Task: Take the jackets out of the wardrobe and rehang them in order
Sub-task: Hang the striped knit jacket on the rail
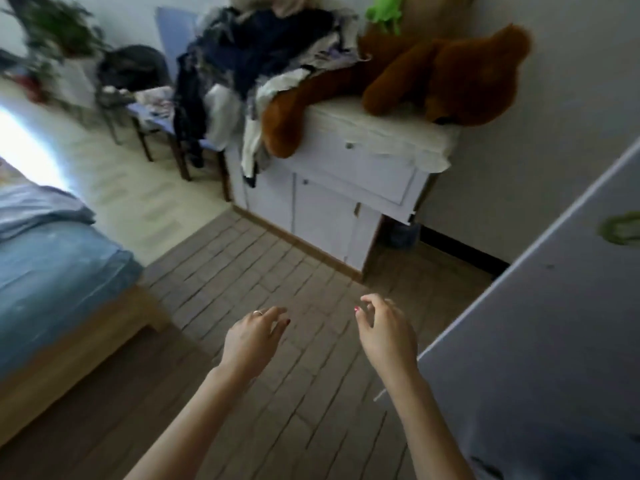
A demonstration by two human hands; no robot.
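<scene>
Right of my right hand (384, 332) stands a pale panel (540, 323), perhaps the wardrobe door. Beyond both hands, a white cabinet (332, 188) carries a clothes heap (263, 53), possibly jackets, and a brown teddy bear (446, 71). My left hand (254, 336) and right hang loosely curled, holding nothing.

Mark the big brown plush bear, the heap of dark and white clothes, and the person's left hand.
Big brown plush bear (446, 69), head view, on its body.
Heap of dark and white clothes (263, 46), head view, on the dark fabric on top.
Left hand (251, 336), head view, on its back.
</scene>
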